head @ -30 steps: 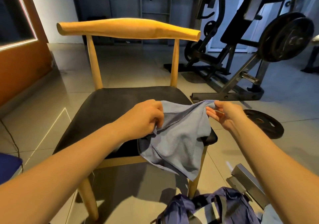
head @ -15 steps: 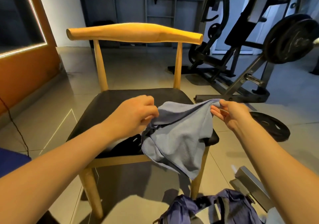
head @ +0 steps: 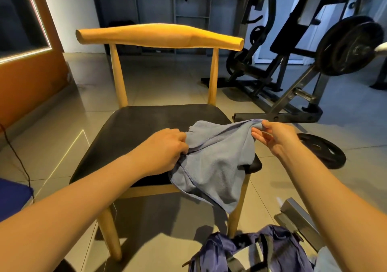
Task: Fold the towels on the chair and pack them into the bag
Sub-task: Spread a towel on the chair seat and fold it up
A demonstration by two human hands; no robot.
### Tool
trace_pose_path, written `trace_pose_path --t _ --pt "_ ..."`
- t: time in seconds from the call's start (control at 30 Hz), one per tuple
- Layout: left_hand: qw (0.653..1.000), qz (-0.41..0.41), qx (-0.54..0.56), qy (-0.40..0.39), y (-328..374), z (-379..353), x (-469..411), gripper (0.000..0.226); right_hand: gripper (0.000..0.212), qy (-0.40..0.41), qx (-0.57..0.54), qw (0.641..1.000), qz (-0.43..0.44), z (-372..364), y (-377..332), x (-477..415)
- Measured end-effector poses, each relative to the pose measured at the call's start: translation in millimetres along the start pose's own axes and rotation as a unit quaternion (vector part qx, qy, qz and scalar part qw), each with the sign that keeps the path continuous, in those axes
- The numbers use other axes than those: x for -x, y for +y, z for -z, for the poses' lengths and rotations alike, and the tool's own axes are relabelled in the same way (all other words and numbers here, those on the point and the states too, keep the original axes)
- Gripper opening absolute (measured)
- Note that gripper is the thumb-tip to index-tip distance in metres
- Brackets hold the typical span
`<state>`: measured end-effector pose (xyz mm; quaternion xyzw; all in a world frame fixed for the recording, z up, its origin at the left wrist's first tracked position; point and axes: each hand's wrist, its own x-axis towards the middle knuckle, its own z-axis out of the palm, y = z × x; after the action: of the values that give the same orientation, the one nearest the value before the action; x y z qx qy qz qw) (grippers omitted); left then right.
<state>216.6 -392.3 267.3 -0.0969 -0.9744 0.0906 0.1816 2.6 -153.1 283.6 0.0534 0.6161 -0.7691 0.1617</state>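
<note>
A blue-grey towel (head: pixel 217 165) lies crumpled on the right front part of a wooden chair's black seat (head: pixel 146 125), with one corner hanging over the front edge. My left hand (head: pixel 165 150) grips a bunched edge of the towel near its middle. My right hand (head: pixel 272 137) pinches the towel's upper right corner between thumb and fingers, just off the seat's right side. A purple bag (head: pixel 251 250) with dark straps sits on the floor below the chair's front right leg.
Gym machines (head: pixel 293 62) with a loaded weight plate (head: pixel 347 45) stand at the right rear. A loose weight plate (head: pixel 322 150) lies on the tiled floor right of the chair. A grey metal bar (head: pixel 297 215) lies by the bag. An orange wall (head: pixel 27 79) is left.
My left hand has slid left along the towel, spreading its top edge a little. My right hand keeps its pinch on the corner. The camera view has shifted slightly.
</note>
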Motion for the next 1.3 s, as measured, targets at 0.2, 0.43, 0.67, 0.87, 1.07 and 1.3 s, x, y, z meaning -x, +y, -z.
trace_pose_path --t 0.2,0.43,0.67,0.87,1.07,1.3 --pt "0.984 0.119 0.128 -0.045 14.5 -1.6 0.7 0.032 0.011 -0.004 -0.006 1.0 0.004 0.4 -0.2 2.4" --pt "0.968 0.208 0.132 -0.052 21.3 -5.6 -5.5 0.032 0.019 -0.01 -0.013 1.0 0.0 2.7 -2.2 5.1" --pt "0.949 0.239 0.198 -0.049 25.4 4.1 -6.8 0.026 0.023 -0.01 -0.021 1.0 0.004 7.0 -4.5 5.1" --pt "0.915 0.265 0.303 -0.015 -7.3 29.7 -3.0 0.027 0.02 -0.012 0.003 0.999 0.034 7.7 -9.7 6.2" --pt "0.9 0.246 0.357 0.039 -36.4 64.3 7.3 0.019 0.018 -0.02 0.123 0.969 0.213 6.8 -23.6 15.7" --pt "0.888 0.325 0.293 0.14 -64.5 100.9 21.3 0.013 0.013 -0.05 0.205 0.907 0.366 -5.3 -55.6 50.7"
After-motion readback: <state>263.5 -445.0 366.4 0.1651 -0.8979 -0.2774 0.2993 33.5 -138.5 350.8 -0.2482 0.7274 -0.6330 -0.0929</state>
